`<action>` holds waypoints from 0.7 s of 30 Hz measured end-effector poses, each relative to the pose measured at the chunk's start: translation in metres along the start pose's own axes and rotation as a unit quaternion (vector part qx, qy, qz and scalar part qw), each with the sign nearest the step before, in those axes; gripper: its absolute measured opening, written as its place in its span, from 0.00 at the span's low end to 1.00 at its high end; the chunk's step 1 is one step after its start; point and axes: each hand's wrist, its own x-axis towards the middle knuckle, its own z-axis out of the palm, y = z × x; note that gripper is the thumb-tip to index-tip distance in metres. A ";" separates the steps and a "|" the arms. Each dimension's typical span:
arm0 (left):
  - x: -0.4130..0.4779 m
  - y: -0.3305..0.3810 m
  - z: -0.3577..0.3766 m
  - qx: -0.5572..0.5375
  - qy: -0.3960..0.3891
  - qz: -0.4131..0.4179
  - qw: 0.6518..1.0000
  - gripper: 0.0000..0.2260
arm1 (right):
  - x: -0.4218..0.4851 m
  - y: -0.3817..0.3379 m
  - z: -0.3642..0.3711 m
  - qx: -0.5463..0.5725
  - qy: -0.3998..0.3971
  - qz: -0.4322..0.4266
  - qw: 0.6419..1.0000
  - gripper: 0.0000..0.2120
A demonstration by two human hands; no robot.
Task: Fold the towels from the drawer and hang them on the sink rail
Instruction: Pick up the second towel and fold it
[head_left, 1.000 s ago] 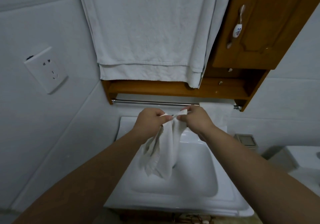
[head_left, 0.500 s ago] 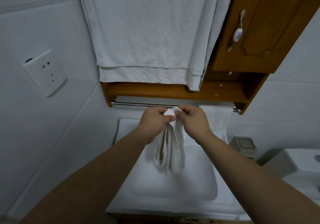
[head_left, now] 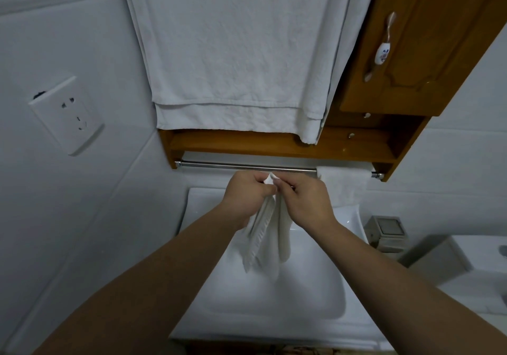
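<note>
A small white towel is held above the white sink basin, just below and in front of the steel sink rail. Its top is gathered into one bunch and gripped by both hands, which are brought close together; whether they touch cannot be told. The left hand is closed on the upper edge, its fingers curled round the cloth. The right hand is set likewise, its fingers bent and pinching the same bunch, and a small white tip of it is seen sticking up between the two hands. Below the hands the towel is hung in long vertical folds, doubled on itself, with its lower end loose over the basin.

At the right end of the rail a second white towel is draped over the bar. The rail is fixed beneath a wooden shelf, and to the right a wooden cabinet door is seen with a painted ceramic handle. A large white bath towel is hung down over the wall above — its hem reaches the shelf. A white wall socket is mounted on the tiles at the left, and a small metal box is placed beside the basin at the right.
</note>
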 end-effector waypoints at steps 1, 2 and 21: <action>0.001 -0.002 0.000 0.000 -0.006 0.001 1.000 0.09 | 0.000 0.002 0.000 0.000 -0.013 -0.003 1.000 0.13; 0.001 -0.003 0.001 0.000 -0.012 0.001 1.000 0.10 | 0.000 0.004 -0.001 0.001 -0.026 -0.008 1.000 0.14; -0.001 0.001 0.000 0.204 0.078 0.054 0.974 0.09 | 0.021 0.022 -0.029 0.151 -0.003 0.087 0.985 0.11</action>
